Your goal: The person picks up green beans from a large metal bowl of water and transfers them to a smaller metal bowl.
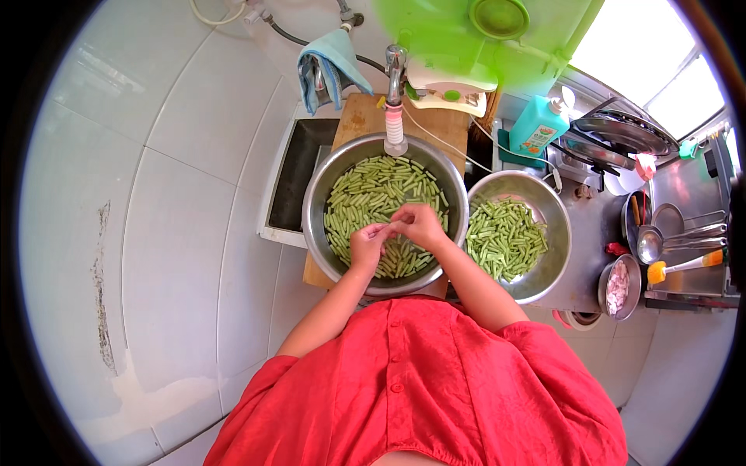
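A large stainless steel basin (313, 192) holds many cut green bean pieces (373, 183) in water. Both hands are over its middle, their fingertips meeting. My left hand (368, 247) has thumb and fingers pinched together, and my right hand (418, 224) is bent over it with fingers curled. Whether something small lies between the fingertips cannot be made out. To the right, touching or nearly touching the basin, a second steel bowl (558, 233) holds a heap of cut green beans (504, 239). A faucet with a pink and white hose end (395, 131) hangs over the basin's far rim.
The basin stands on a wooden board (358, 113) across a sink (303, 169). Right of it are a turquoise pump bottle (536, 128), pot lids (629, 131), ladles (650, 243), a small bowl of pale pink pieces, perhaps meat (618, 288), and a brush (688, 266). A blue cloth (332, 67) hangs at back left.
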Available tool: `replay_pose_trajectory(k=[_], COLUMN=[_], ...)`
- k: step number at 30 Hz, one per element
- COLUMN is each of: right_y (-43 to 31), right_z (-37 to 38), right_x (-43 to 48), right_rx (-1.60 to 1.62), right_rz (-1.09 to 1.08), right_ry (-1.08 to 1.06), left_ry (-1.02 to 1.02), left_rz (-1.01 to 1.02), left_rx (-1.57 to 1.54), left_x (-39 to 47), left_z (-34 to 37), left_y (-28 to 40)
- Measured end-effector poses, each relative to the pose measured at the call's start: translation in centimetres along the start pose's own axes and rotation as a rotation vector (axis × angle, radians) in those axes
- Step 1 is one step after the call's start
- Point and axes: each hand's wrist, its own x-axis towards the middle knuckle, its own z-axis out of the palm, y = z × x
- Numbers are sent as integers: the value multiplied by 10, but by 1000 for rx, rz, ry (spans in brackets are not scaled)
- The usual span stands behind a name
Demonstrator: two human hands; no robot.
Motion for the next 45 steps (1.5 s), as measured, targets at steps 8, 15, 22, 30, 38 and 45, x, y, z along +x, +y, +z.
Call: replay_pose_trajectory(k=[8, 15, 22, 30, 38, 45], right_y=[3, -5, 20, 1, 19, 6], right_z=[2, 0, -7, -3, -6, -4], right_x=[0, -2, 7, 7, 10, 3], right_rx=[262, -236, -87, 634, -222, 131], right_rz=[190, -1, 199, 263, 75, 67], right_ry=[29, -81, 209, -95, 515, 50], left_ry=[29, 78, 125, 213, 192, 180], left_rz=[52, 91, 101, -34, 48, 48], left_rx=[35, 45, 45, 236, 120, 162], left_x=[-2, -1, -1, 3, 2, 0], left_z=[4, 1, 2, -6, -1, 2], left_y=[5, 1, 2, -2, 0, 3])
